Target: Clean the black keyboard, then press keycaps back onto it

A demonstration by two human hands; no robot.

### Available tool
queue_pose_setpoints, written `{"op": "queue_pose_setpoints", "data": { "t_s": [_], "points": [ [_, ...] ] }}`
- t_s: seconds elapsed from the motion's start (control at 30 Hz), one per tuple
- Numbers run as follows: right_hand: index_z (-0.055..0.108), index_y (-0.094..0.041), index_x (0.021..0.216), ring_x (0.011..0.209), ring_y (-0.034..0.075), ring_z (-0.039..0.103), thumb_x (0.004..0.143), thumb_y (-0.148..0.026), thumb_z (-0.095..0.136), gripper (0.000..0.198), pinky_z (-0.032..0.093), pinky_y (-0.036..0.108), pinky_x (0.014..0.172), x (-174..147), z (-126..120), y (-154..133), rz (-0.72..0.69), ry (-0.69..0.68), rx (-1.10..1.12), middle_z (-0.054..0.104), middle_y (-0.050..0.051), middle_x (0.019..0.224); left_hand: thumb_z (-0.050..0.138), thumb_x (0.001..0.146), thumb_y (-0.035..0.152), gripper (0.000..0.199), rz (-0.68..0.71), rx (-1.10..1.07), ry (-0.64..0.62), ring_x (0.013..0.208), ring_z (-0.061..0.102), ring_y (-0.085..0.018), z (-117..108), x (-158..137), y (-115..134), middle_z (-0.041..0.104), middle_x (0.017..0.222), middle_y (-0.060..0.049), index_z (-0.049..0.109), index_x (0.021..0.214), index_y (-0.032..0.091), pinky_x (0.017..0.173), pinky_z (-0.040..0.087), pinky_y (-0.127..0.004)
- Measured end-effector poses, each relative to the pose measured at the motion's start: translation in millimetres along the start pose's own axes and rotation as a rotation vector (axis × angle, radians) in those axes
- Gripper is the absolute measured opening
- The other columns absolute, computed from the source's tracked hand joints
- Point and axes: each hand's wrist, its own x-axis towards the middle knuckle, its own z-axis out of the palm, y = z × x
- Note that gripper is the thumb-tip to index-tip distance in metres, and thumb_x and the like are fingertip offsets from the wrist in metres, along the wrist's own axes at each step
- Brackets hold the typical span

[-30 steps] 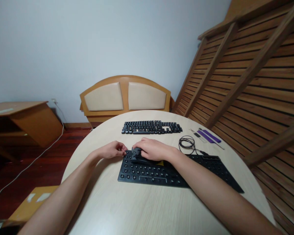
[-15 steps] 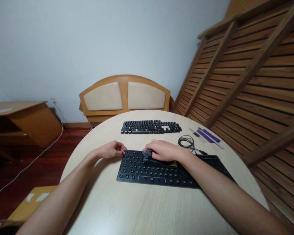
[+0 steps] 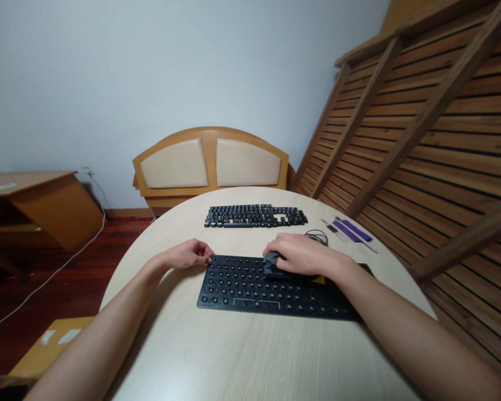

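Observation:
A black keyboard base (image 3: pixel 246 288), stripped of its keycaps, lies flat on the table with its rows of switches showing. My left hand (image 3: pixel 191 254) has its fingers closed at the base's far left corner, thumb and fingertips on the edge. Over the far middle part of the base is my right hand (image 3: pixel 296 253), closed on a bunched dark grey cloth (image 3: pixel 273 268) with a yellow patch. The cloth rests on the switches, and my right hand and forearm cover much of the base's right part.
Loose black keycaps (image 3: pixel 250 217) sit in keyboard order farther back on the round table (image 3: pixel 234 356). To the right are a coiled black cable (image 3: pixel 317 234), purple strips (image 3: pixel 351 230) and thin tools. A slatted wooden frame (image 3: pixel 401 156) leans beyond the table's right edge.
My right hand has slid to the right along the keyboard base with the cloth, uncovering more switches at left. My left hand stays at the corner.

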Motion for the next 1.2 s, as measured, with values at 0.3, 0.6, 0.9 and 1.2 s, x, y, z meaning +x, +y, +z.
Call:
{"op": "queue_pose_setpoints", "data": {
  "t_s": [0.3, 0.6, 0.9, 1.2],
  "points": [
    [0.069, -0.019, 0.107, 0.099, 0.023, 0.061, 0.087, -0.010, 0.052, 0.028, 0.046, 0.032, 0.081, 65, 16, -66, -0.288, 0.086, 0.057, 0.074, 0.007, 0.104, 0.064, 0.074, 0.043, 0.033, -0.013, 0.024, -0.006, 0.073, 0.058, -0.016, 0, -6, 7, 0.070, 0.082, -0.003, 0.069, 0.089, 0.013, 0.069, 0.043, -0.025],
    [0.069, -0.020, 0.109, 0.098, 0.025, 0.064, 0.086, -0.012, 0.053, 0.029, 0.048, 0.034, 0.079, 88, 32, -70, -0.292, 0.045, 0.048, 0.072, 0.009, 0.093, 0.063, 0.070, 0.045, 0.033, -0.053, 0.034, 0.066, 0.065, 0.054, -0.015, 3, 0, 4, 0.067, 0.073, -0.002, 0.069, 0.079, 0.014, 0.062, 0.040, -0.025],
    [0.067, -0.019, 0.105, 0.091, 0.026, 0.066, 0.087, -0.018, 0.052, 0.024, 0.049, 0.033, 0.075, 84, 26, -68, -0.197, -0.006, 0.031, 0.071, 0.011, 0.094, 0.060, 0.065, 0.041, 0.030, -0.123, 0.055, 0.139, 0.057, 0.046, -0.013, 6, 6, -2, 0.059, 0.062, 0.001, 0.068, 0.075, 0.014, 0.055, 0.034, -0.025],
    [0.066, -0.015, 0.104, 0.093, 0.026, 0.068, 0.089, -0.016, 0.048, 0.023, 0.050, 0.033, 0.074, 76, 23, -79, -0.128, 0.119, 0.015, 0.073, 0.013, 0.097, 0.060, 0.061, 0.041, 0.030, -0.127, -0.009, 0.103, 0.051, 0.037, -0.010, 2, 3, 1, 0.053, 0.055, 0.002, 0.069, 0.071, 0.014, 0.050, 0.027, -0.024]
  ]
}}
